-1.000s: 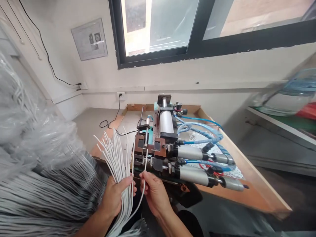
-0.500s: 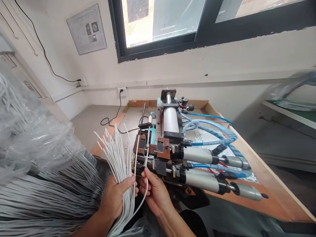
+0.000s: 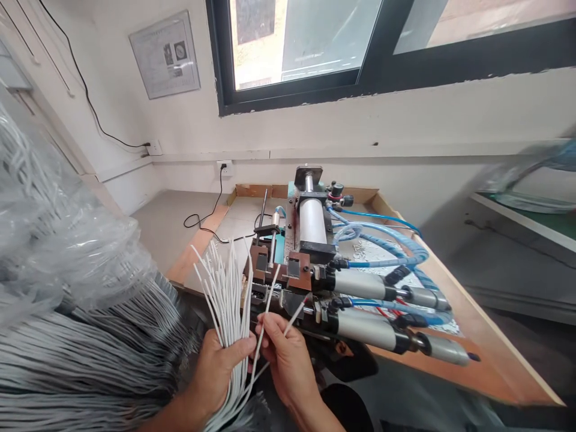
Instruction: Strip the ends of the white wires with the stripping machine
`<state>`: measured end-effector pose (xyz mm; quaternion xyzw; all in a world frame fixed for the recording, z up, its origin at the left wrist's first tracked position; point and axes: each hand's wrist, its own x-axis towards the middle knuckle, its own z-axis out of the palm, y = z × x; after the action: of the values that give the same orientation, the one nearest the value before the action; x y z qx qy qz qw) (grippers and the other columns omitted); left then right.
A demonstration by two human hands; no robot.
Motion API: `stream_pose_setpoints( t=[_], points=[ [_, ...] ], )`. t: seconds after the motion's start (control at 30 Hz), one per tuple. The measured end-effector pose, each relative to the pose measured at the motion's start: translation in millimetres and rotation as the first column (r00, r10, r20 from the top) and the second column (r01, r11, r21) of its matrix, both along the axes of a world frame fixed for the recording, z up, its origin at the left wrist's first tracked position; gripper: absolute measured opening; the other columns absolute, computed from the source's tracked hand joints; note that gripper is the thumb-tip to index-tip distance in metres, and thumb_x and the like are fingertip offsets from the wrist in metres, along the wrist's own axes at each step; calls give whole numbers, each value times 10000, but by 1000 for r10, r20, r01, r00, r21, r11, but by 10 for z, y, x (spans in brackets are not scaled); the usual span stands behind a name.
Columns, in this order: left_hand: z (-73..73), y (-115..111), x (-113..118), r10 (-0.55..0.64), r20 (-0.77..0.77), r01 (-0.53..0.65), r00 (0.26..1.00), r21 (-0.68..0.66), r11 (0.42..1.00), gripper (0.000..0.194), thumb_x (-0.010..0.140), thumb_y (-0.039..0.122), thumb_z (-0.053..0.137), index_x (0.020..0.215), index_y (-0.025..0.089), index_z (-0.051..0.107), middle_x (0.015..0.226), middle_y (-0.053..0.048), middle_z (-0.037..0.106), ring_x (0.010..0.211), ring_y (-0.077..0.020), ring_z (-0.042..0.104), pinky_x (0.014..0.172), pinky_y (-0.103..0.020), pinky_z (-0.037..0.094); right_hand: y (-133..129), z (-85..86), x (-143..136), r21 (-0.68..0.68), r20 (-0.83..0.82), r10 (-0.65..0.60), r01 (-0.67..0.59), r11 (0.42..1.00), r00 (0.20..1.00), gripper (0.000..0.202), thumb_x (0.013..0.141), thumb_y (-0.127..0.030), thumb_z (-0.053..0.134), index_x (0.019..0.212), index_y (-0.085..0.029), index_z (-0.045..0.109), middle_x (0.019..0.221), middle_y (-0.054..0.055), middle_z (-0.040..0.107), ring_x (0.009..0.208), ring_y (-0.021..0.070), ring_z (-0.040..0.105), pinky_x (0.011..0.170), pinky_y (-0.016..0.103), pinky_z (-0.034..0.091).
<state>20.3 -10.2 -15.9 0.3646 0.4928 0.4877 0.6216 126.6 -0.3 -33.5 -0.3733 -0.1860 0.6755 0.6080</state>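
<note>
My left hand [image 3: 220, 363] is closed around a bundle of white cables [image 3: 228, 300], their cut ends fanning upward. Between the thumb and fingers of my right hand [image 3: 290, 363] a white cable [image 3: 294, 316] is pinched; it slants up to the right and its tip looks reddish. A second white cable [image 3: 270, 295] stands up between both hands and passes by the right fingertips; which hand grips it I cannot tell. Just beyond my hands sits a pneumatic machine [image 3: 312, 222] with brown clamp blocks [image 3: 299, 270] and silver cylinders. Neither cable appears inside the clamps.
Large bundles of grey-white cables [image 3: 90, 360], partly wrapped in clear plastic [image 3: 85, 240], fill the left side. Blue air hoses [image 3: 405, 255] loop over white scraps [image 3: 382, 247] behind the cylinders. A wooden rim [image 3: 486, 318] edges the bench. At right is a shelf [image 3: 535, 225].
The cable in my right hand has come away from the machine's clamp and now tilts right, reddish tip showing. Another cable has shifted rightward, beside my right fingertips. The bundle has moved slightly right.
</note>
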Motion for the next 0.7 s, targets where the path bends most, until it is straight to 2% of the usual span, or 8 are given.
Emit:
stream_pose_setpoints(
  t=[0.17, 0.37, 0.47, 0.6, 0.7],
  points=[
    [32, -3, -6, 94, 15, -93, 995, -67, 993, 213, 569, 268, 732, 699, 108, 676, 584, -38, 644, 522, -151, 580, 470, -254, 478, -58, -56, 40, -44, 9, -33, 34, 998, 999, 264, 587, -366, 743, 619, -126, 638, 510, -28, 513, 419, 26, 346, 383, 139, 215],
    [38, -6, 4, 91, 29, -88, 995, -82, 993, 211, 551, 252, 739, 669, 105, 645, 502, -14, 607, 430, -125, 552, 453, -245, 456, 3, -36, 65, -66, -61, -20, 16, 998, 998, 277, 589, -357, 741, 612, -105, 627, 467, -49, 458, 380, 8, 261, 356, 141, 123],
    [26, -28, 7, 90, 38, -88, 995, -58, 994, 191, 551, 225, 735, 658, 121, 616, 493, 4, 594, 403, -115, 535, 427, -232, 433, 35, -24, 51, -83, -100, -4, -4, 997, 995, 260, 598, -349, 737, 651, -114, 638, 482, -49, 460, 398, 24, 304, 367, 144, 194],
    [31, -51, 10, 51, 44, -49, 998, -51, 998, 164, 557, 209, 729, 642, 124, 617, 505, -1, 607, 405, -103, 522, 405, -208, 405, 47, -15, 18, -1, -189, 166, -170, 985, 968, 255, 641, -368, 704, 640, -124, 631, 452, -68, 386, 400, 44, 336, 404, 172, 287],
    [35, -55, 11, 23, 36, -22, 999, -31, 999, 153, 574, 226, 721, 634, 112, 639, 482, -7, 600, 410, -99, 510, 408, -204, 405, -2, -3, 8, 88, -93, 297, -289, 953, 951, 274, 657, -392, 682, 640, -123, 632, 462, -47, 424, 387, 65, 380, 386, 196, 287]
  ],
)
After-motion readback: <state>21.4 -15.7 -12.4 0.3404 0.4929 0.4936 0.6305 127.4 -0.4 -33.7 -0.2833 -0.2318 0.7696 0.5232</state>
